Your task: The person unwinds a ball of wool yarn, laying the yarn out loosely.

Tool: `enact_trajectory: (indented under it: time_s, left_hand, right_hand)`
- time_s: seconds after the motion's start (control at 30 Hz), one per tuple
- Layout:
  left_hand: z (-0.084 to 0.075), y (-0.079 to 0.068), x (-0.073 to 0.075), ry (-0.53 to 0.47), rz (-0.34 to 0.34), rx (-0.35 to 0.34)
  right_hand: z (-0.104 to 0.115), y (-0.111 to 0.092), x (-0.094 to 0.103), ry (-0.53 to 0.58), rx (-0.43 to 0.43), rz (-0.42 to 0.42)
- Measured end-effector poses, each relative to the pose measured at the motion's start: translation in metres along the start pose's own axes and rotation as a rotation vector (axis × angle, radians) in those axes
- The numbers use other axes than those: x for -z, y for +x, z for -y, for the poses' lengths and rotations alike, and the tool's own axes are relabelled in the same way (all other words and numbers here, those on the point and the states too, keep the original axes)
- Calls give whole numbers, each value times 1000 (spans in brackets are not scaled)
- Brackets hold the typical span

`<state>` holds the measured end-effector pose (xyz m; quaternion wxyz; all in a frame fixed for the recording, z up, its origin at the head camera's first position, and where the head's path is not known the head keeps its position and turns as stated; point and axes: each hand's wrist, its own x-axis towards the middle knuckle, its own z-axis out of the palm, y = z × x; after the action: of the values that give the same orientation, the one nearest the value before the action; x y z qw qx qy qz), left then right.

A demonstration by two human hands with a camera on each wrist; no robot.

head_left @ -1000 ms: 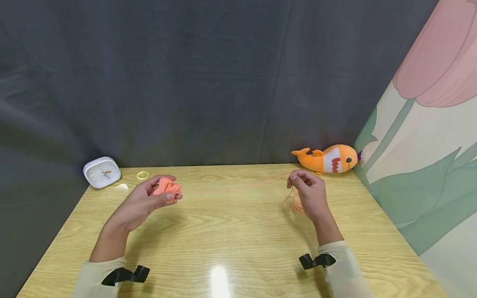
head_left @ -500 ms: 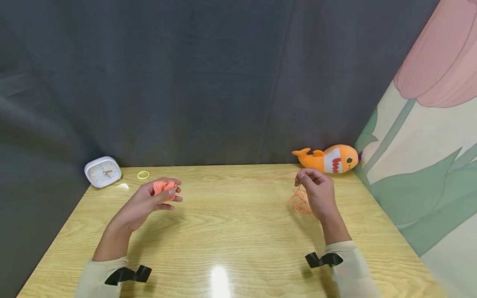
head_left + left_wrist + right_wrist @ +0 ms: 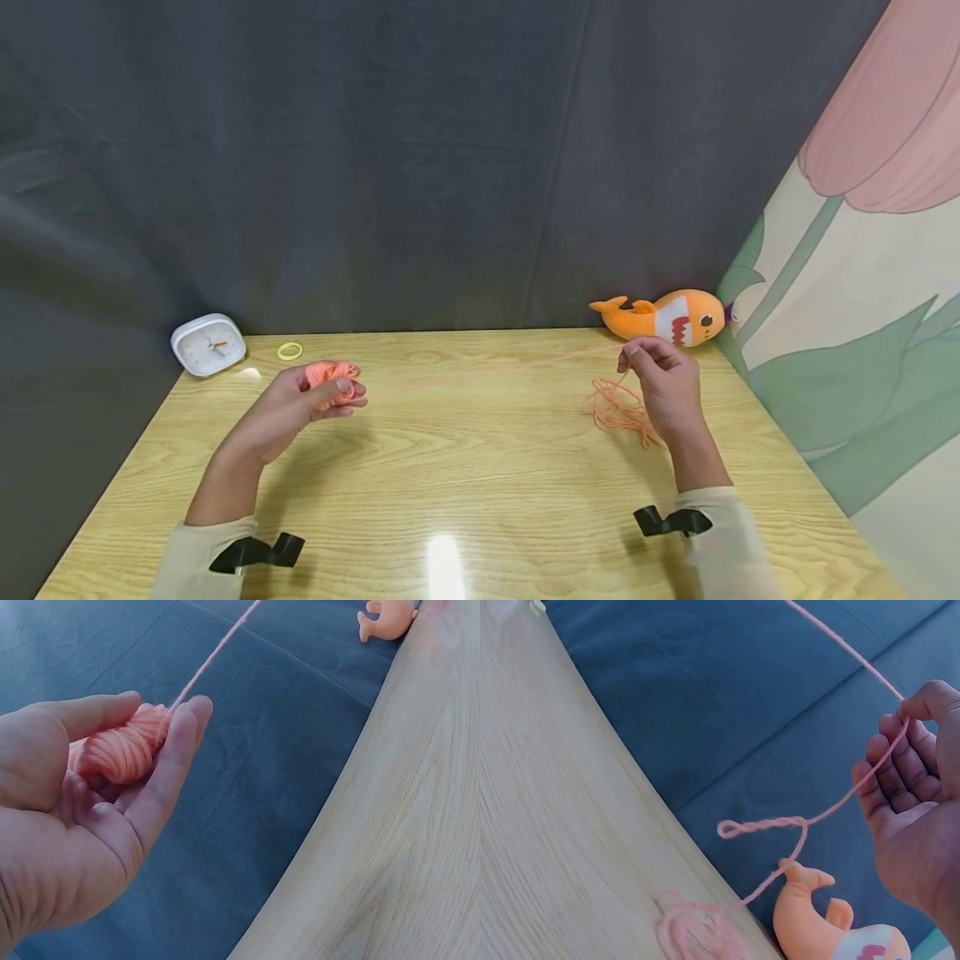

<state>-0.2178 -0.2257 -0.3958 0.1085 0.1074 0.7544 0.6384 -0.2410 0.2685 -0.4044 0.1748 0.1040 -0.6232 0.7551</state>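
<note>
My left hand (image 3: 288,412) holds a small wound ball of coral yarn (image 3: 124,750) between thumb and fingers, above the left part of the table. From the ball a single yarn strand (image 3: 847,649) runs taut across to my right hand (image 3: 663,387), which pinches it between thumb and index finger. Below the pinch the strand hangs slack, with a twisted loop in it, as the right wrist view shows. It leads down to a loose tangle of yarn (image 3: 618,408) lying on the table beside the right hand.
A white clock (image 3: 208,345) stands at the table's back left corner, near a yellow ring (image 3: 289,351). An orange plush shark (image 3: 663,318) lies at the back right, just behind the right hand. A dark curtain (image 3: 405,167) rises along the table's back edge (image 3: 450,333).
My right hand has moved to the right, drawing the strand out longer and uncovering more of the tangle. The left hand stays nearly in place, its fingers shifting slightly around the ball.
</note>
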Motion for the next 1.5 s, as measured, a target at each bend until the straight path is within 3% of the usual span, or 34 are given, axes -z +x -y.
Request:
enact_trajectory:
  time_s: [0.33,0.87,1.5]
  left_hand:
    - [-1,-2,4,-52,22,13]
    - [-2,-6,8,5,-7,-1]
    - [0,-7,15,-151,-19,-69]
  right_hand:
    - [7,3,24,19,26,-32]
    - [17,9,43,121,59,-150]
    - [16,5,70,111,23,-302]
